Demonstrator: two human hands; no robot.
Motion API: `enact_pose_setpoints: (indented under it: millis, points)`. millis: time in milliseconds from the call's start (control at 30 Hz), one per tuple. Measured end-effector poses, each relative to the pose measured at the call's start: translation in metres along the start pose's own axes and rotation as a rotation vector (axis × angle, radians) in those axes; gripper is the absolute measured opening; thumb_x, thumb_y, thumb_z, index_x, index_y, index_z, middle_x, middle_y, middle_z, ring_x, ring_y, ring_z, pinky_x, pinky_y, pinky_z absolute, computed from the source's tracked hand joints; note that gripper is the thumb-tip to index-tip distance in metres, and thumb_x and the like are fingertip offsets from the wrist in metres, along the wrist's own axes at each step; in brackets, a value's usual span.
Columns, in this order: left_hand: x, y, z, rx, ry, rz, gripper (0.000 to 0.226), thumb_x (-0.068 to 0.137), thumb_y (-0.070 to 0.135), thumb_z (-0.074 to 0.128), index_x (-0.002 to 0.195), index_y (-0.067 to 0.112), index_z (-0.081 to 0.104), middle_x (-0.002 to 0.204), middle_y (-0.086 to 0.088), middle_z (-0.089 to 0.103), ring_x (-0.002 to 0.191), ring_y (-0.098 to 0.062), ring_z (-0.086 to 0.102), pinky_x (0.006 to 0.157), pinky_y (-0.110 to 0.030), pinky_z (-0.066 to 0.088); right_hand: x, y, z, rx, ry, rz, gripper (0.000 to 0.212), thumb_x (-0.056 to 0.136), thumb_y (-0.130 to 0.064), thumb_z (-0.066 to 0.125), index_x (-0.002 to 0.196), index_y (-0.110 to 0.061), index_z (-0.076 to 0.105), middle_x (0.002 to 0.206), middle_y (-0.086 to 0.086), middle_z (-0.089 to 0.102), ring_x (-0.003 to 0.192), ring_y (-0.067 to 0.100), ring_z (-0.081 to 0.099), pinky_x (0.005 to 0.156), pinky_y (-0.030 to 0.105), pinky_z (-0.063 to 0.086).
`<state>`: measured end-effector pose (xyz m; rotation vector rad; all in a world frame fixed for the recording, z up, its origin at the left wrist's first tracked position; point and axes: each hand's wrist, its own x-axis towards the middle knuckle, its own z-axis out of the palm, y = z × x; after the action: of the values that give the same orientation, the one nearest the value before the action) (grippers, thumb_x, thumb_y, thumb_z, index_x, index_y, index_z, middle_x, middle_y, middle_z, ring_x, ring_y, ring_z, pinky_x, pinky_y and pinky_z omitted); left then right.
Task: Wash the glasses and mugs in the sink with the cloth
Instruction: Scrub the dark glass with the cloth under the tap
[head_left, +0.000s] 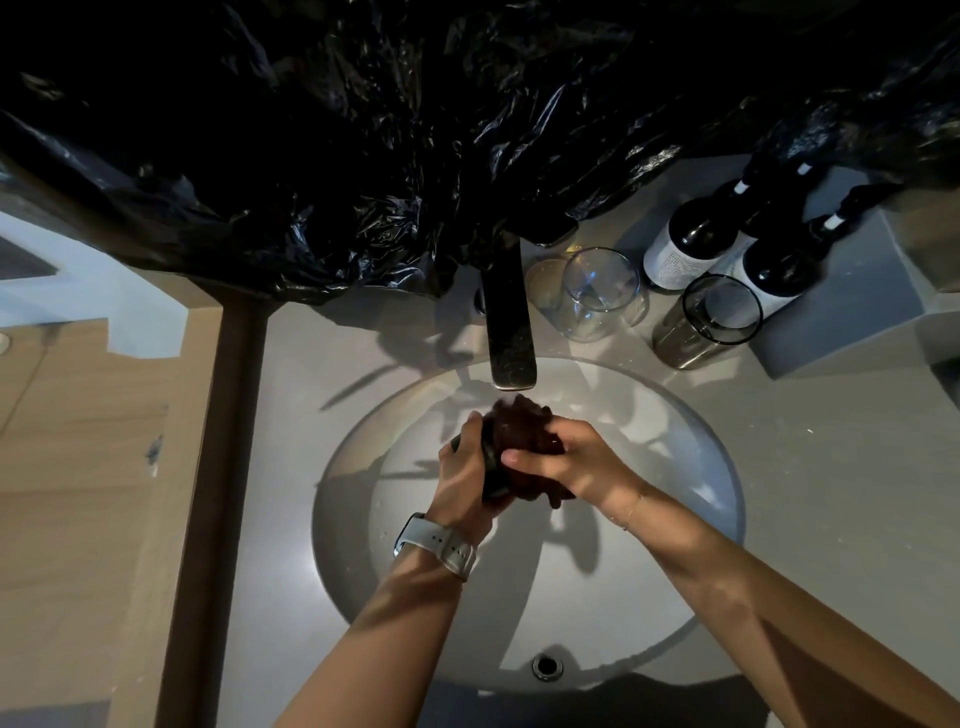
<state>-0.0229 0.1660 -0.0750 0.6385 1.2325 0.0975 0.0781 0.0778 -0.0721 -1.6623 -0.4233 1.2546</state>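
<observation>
Both forearms reach in from 6 o'clock over the round sink (691, 457). Left hand (467, 467), a pale-strapped watch (441, 543) on its wrist, has fingers curled round a dark mug (491, 467). Right hand (576, 460) has fingers bunched on a dark cloth (524, 431) pressed against the mug, directly beneath the faucet (509, 322). At 1 o'clock on the tabletop (831, 467) stand a clear glass (600, 291) and a dark-rimmed glass (711, 317); behind them, dark bottles (696, 244) with white labels, print too small to read. Black plastic sheeting (415, 130) hangs at 12 o'clock.
</observation>
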Motion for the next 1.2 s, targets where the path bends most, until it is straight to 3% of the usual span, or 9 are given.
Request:
enact_pose_setpoints:
  millis: [167,333,467,633,733,900,1000,1100,1200]
  points:
    - [0.002,0.017,-0.004,0.033,-0.046,-0.072,0.044,0.101,0.051,0.039,0.116,0.016,0.061,0.105,-0.016,0.069,0.089,-0.029,0.067,0.058,-0.035,0.059,0.006,-0.011,-0.003,-0.112,-0.2,-0.033,0.016,0.079,-0.01,0.077,0.087,0.001,0.068,0.072,0.015,0.063,0.064,0.023,0.058,0.052,0.027,0.044]
    - [0.009,0.035,-0.015,0.128,-0.236,-0.167,0.054,0.096,0.058,0.042,0.125,0.02,0.066,0.123,-0.013,0.069,0.11,-0.028,0.066,0.093,-0.042,0.054,0.012,-0.007,-0.011,-0.168,-0.411,0.052,0.04,0.065,-0.009,0.078,0.101,0.001,0.063,0.091,0.01,0.067,0.086,0.019,0.065,0.079,0.035,0.054]
    - [-0.002,0.034,-0.003,0.028,-0.218,-0.186,0.054,0.103,0.049,0.029,0.108,0.015,0.07,0.091,-0.008,0.077,0.079,-0.019,0.075,0.064,-0.03,0.061,0.016,-0.007,-0.007,-0.129,-0.267,-0.056,0.057,0.065,-0.012,0.081,0.117,-0.003,0.058,0.113,0.02,0.067,0.109,0.027,0.065,0.096,0.041,0.052]
    - [-0.001,0.017,0.006,0.09,0.095,0.165,0.028,0.097,0.047,0.053,0.102,0.02,0.059,0.105,-0.014,0.068,0.096,-0.031,0.069,0.082,-0.055,0.058,0.011,-0.005,0.002,0.189,-0.131,0.02,0.03,0.079,0.002,0.073,0.105,-0.012,0.069,0.1,0.008,0.073,0.095,0.017,0.07,0.08,0.021,0.054]
    - [0.003,0.004,-0.002,0.269,0.164,0.386,0.041,0.074,0.067,0.06,0.093,0.031,0.055,0.103,-0.012,0.066,0.098,-0.03,0.067,0.089,-0.056,0.054,0.007,-0.005,0.01,0.402,-0.061,0.155,0.03,0.077,-0.01,0.073,0.107,-0.006,0.07,0.098,0.012,0.073,0.092,0.023,0.07,0.072,0.025,0.055]
    - [0.002,-0.004,-0.013,0.405,0.152,0.55,0.037,0.079,0.068,0.049,0.095,0.036,0.056,0.102,-0.009,0.062,0.095,-0.023,0.065,0.087,-0.053,0.055,0.008,-0.004,0.021,0.575,-0.025,0.225,0.039,0.071,-0.02,0.076,0.106,-0.004,0.07,0.096,0.016,0.073,0.09,0.028,0.071,0.07,0.032,0.056]
    - [0.0,0.008,-0.011,0.289,0.087,0.39,0.03,0.092,0.059,0.045,0.096,0.031,0.056,0.102,-0.012,0.067,0.097,-0.028,0.067,0.084,-0.054,0.057,0.004,0.0,0.023,0.451,0.028,0.09,0.029,0.079,-0.012,0.074,0.107,-0.004,0.07,0.103,0.017,0.073,0.099,0.028,0.07,0.087,0.034,0.055]
    - [-0.004,0.026,-0.008,0.057,-0.026,-0.071,0.04,0.105,0.044,0.033,0.099,0.015,0.059,0.086,-0.014,0.072,0.086,-0.029,0.067,0.07,-0.044,0.056,0.002,0.003,0.021,0.002,0.03,-0.087,0.027,0.079,-0.013,0.078,0.104,-0.012,0.07,0.103,0.008,0.073,0.1,0.018,0.069,0.092,0.029,0.053]
    - [-0.004,0.022,-0.003,0.0,-0.031,-0.06,0.042,0.105,0.043,0.032,0.1,0.012,0.061,0.095,-0.018,0.07,0.088,-0.031,0.066,0.074,-0.047,0.057,0.0,-0.004,0.018,0.015,-0.01,-0.08,0.02,0.079,-0.009,0.076,0.098,-0.014,0.071,0.095,0.003,0.075,0.093,0.014,0.071,0.087,0.027,0.054]
